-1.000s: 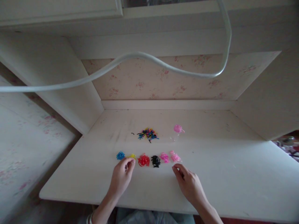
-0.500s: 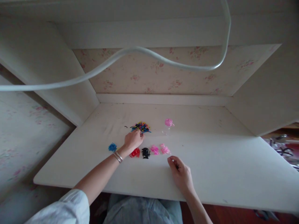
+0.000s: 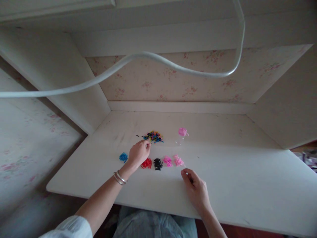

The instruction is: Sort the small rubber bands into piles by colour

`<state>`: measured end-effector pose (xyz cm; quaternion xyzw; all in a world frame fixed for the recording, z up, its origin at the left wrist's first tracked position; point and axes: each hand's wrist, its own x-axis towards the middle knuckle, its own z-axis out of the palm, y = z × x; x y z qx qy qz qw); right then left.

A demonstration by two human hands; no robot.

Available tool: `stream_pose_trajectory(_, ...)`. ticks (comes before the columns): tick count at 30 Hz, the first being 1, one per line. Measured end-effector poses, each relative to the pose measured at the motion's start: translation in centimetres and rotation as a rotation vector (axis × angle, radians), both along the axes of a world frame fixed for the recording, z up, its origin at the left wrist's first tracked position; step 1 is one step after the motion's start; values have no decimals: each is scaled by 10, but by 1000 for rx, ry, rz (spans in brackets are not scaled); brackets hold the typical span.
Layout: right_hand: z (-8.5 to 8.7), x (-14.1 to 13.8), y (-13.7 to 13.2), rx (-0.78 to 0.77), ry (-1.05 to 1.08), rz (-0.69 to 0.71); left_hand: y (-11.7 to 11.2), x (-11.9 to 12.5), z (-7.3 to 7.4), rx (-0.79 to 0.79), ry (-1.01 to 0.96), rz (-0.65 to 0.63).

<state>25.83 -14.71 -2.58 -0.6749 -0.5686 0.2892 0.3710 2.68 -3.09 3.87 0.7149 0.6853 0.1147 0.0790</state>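
My left hand is closed in a pinch just in front of a mixed-colour pile of small, thin pieces that look like little rubber bands. A tiny dark bit shows at its fingertips, too small to name. Under and beside that hand lie a blue heap and a partly covered red heap. A black heap, a bright pink heap and a light pink heap continue the row. Close to the light pink heap, my right hand is pinched shut; whatever its fingertips hold is hidden.
A pink ball-like item stands behind the row, with something clear beside it. One dark piece lies left of the mixed pile. A white cable crosses above the white desk, which has side panels and a back wall.
My left hand has drawn back a little from the mixed pile, toward me, still pinched. My right hand keeps its place by the light pink heap. The camera view has shifted slightly.
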Motion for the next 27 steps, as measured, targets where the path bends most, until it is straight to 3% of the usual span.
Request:
stream_pose_trajectory(4, -2, -1, 0, -11, -9, -2, -36, 6, 1, 45, -64, -22)
stream_pose_trajectory(10, 1, -3, 0, -28, -51, 16, -73, 24, -21, 136, -122, -56)
stream_pose_trajectory(15, 0, -4, -1, -22, -67, 13, -80, 28, -31, 123, -23, -25)
stream_pose_trajectory(27, 1, -6, -1, -6, -101, 11, -82, 25, -28, 92, -45, -43)
